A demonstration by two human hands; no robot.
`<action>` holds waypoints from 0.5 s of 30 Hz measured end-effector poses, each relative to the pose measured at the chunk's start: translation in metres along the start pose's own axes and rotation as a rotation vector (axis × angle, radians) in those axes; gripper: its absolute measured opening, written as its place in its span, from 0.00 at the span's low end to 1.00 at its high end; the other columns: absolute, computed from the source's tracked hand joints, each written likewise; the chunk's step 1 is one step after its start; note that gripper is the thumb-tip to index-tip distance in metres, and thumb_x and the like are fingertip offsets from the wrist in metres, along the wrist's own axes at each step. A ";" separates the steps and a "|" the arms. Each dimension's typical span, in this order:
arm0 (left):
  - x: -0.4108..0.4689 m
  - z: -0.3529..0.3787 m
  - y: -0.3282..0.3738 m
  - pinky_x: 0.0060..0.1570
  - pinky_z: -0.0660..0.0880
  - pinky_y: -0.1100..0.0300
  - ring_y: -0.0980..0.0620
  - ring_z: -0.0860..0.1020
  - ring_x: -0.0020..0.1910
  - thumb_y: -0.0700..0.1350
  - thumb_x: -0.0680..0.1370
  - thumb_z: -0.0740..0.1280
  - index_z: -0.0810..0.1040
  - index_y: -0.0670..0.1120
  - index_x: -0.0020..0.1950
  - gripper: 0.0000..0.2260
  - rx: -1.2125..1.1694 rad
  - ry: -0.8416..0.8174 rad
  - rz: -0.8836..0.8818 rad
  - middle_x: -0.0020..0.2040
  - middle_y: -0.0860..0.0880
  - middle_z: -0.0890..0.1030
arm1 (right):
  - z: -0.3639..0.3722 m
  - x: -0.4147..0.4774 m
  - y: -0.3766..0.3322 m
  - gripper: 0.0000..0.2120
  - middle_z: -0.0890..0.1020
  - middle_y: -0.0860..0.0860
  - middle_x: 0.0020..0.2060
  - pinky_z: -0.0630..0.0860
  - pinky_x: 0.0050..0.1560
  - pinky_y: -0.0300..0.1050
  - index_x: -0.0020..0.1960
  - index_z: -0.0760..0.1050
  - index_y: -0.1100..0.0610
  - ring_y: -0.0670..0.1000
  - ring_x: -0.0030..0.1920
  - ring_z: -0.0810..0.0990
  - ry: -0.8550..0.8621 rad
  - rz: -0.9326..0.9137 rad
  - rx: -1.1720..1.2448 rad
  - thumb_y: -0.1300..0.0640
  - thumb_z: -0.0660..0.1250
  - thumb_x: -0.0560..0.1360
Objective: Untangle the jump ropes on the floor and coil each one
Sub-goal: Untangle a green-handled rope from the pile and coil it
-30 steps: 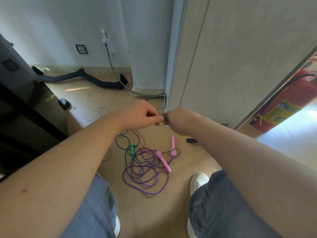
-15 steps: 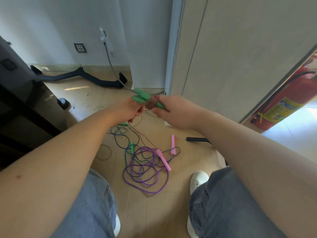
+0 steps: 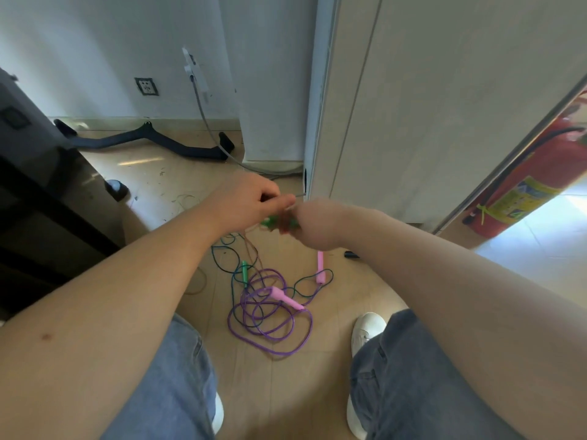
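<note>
- Jump ropes [image 3: 254, 315] lie partly in the hands and partly in a tangle on the wooden floor [image 3: 178, 185], between the person's feet and the wall.
- The right hand [image 3: 314, 225] is curled round a pair of green handles [image 3: 270, 222], held up at mid-frame; motion blur hides the fingers.
- The left hand [image 3: 251, 201] meets it from the other side, thumb and forefinger pinching a thin strand of the brown rope [image 3: 254, 249] just above the handles — the strand itself is blurred.
- The rest of the brown rope hangs from the hands down to the floor.
- Below, the purple rope [image 3: 279, 354] lies in loose overlapping loops, with two pink handles [image 3: 287, 299] on and just beside it.
- A dark blue rope [image 3: 219, 265] threads through the purple loops, a loose green handle [image 3: 244, 272] lying on it.
- White shoes [image 3: 365, 328] and blue jeans [image 3: 178, 392] frame the tangle.
- A red fire extinguisher [image 3: 527, 185] stands at the far right — beyond the door [image 3: 428, 106].
</note>
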State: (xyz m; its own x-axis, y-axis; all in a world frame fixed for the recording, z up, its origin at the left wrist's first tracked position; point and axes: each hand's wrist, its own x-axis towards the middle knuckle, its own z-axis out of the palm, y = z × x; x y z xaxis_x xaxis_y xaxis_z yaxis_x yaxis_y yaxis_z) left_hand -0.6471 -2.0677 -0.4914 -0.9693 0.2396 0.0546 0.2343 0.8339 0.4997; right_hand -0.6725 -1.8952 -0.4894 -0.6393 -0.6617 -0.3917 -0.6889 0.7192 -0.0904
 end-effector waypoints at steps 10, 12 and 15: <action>-0.003 -0.001 -0.005 0.31 0.74 0.63 0.53 0.73 0.26 0.51 0.84 0.60 0.75 0.41 0.36 0.20 -0.414 -0.097 -0.292 0.28 0.47 0.77 | -0.022 -0.029 -0.001 0.05 0.78 0.53 0.41 0.82 0.48 0.54 0.55 0.74 0.56 0.51 0.36 0.73 -0.146 -0.258 1.037 0.56 0.61 0.84; -0.003 0.002 -0.004 0.28 0.69 0.64 0.55 0.68 0.26 0.46 0.85 0.57 0.73 0.43 0.41 0.15 -0.408 -0.082 -0.288 0.29 0.50 0.72 | -0.026 -0.032 -0.001 0.07 0.78 0.53 0.40 0.83 0.47 0.53 0.55 0.75 0.57 0.51 0.36 0.74 0.015 -0.212 1.103 0.55 0.60 0.84; 0.002 0.008 -0.004 0.32 0.68 0.56 0.52 0.66 0.27 0.52 0.86 0.53 0.74 0.43 0.46 0.18 -0.474 -0.063 -0.351 0.29 0.51 0.71 | -0.025 -0.027 0.004 0.10 0.81 0.49 0.40 0.82 0.41 0.50 0.55 0.77 0.54 0.48 0.35 0.77 0.295 0.004 0.895 0.50 0.60 0.83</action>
State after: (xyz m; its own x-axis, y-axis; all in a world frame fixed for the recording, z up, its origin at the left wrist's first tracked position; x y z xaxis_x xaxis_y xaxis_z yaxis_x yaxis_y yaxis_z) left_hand -0.6499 -2.0665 -0.5004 -0.9732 0.0304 -0.2278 -0.1723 0.5594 0.8108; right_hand -0.6668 -1.8803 -0.4561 -0.7862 -0.5978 -0.1569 -0.2463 0.5359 -0.8076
